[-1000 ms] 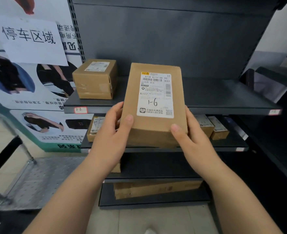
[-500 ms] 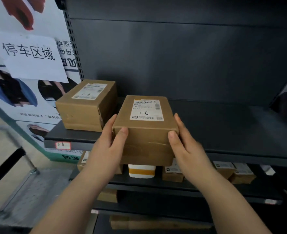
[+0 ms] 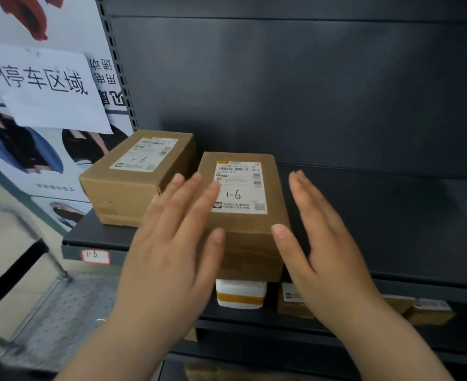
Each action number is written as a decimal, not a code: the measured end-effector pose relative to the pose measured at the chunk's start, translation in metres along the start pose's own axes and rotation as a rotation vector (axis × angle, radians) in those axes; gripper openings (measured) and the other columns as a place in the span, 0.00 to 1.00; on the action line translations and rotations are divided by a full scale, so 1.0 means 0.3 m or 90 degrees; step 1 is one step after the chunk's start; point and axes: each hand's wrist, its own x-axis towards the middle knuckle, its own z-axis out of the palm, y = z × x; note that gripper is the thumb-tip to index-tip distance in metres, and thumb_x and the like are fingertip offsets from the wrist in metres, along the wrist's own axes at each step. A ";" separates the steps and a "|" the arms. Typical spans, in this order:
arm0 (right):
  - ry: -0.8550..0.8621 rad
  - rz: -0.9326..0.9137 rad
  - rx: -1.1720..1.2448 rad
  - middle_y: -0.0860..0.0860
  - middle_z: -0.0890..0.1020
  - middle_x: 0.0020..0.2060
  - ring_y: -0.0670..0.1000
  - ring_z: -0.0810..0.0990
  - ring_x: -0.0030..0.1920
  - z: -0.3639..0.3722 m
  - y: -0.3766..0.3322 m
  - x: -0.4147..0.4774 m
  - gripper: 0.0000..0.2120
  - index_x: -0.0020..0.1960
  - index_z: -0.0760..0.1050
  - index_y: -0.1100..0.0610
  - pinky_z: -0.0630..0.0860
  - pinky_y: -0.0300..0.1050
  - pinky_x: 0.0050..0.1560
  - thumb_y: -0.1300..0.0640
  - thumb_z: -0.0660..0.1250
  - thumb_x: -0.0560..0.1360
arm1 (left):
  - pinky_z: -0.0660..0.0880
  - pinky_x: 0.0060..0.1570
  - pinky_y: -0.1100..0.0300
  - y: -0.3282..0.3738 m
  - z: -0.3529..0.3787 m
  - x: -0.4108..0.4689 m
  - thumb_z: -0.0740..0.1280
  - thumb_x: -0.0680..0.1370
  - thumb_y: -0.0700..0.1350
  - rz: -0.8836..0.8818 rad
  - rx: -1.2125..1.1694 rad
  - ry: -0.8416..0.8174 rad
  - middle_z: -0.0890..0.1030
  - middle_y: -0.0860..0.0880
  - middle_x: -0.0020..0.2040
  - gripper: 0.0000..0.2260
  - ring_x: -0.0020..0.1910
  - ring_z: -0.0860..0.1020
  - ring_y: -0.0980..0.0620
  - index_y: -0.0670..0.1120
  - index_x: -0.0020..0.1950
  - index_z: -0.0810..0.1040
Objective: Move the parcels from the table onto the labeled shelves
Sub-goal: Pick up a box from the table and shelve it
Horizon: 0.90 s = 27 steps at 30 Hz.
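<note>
A brown cardboard parcel (image 3: 247, 229) with a white label marked "1-6" lies flat on the dark shelf (image 3: 378, 224), its near end at the shelf's front edge. A shelf tag (image 3: 95, 256) reads "1-6". My left hand (image 3: 172, 248) hovers at the parcel's left side with straight fingers, the fingertips over its top left corner. My right hand (image 3: 323, 243) is held flat beside the parcel's right side, a small gap between them. Neither hand grips anything.
A second brown parcel (image 3: 133, 180) sits on the same shelf, just left of the first. The lower shelf holds a white and orange package (image 3: 240, 294) and small brown boxes (image 3: 430, 312). A poster with a paper sign (image 3: 45, 86) hangs at left, above a metal cart (image 3: 48, 312).
The parcel went from upright in both hands to flat on the shelf. Both hands let go of it and opened, and the view moved closer to the shelf.
</note>
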 end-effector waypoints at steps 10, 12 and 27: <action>-0.031 -0.001 -0.279 0.46 0.56 0.76 0.47 0.52 0.76 0.122 -0.011 0.080 0.29 0.77 0.50 0.53 0.56 0.51 0.70 0.41 0.44 0.80 | 0.53 0.72 0.45 -0.098 0.120 0.097 0.51 0.81 0.56 0.141 0.133 -0.109 0.69 0.47 0.72 0.23 0.74 0.62 0.45 0.49 0.73 0.67; 0.001 -0.009 -0.297 0.47 0.56 0.76 0.49 0.51 0.76 0.149 0.013 0.117 0.29 0.77 0.49 0.55 0.55 0.51 0.70 0.41 0.44 0.80 | 0.53 0.72 0.44 -0.121 0.139 0.129 0.50 0.81 0.56 0.151 0.143 -0.108 0.69 0.47 0.73 0.23 0.75 0.61 0.45 0.49 0.74 0.65; -0.001 0.013 -0.277 0.45 0.45 0.77 0.47 0.37 0.76 0.206 0.069 0.311 0.32 0.78 0.45 0.53 0.40 0.45 0.72 0.48 0.55 0.79 | 0.51 0.73 0.46 -0.201 0.240 0.302 0.49 0.81 0.60 0.174 0.160 -0.123 0.67 0.45 0.74 0.26 0.75 0.59 0.43 0.48 0.74 0.64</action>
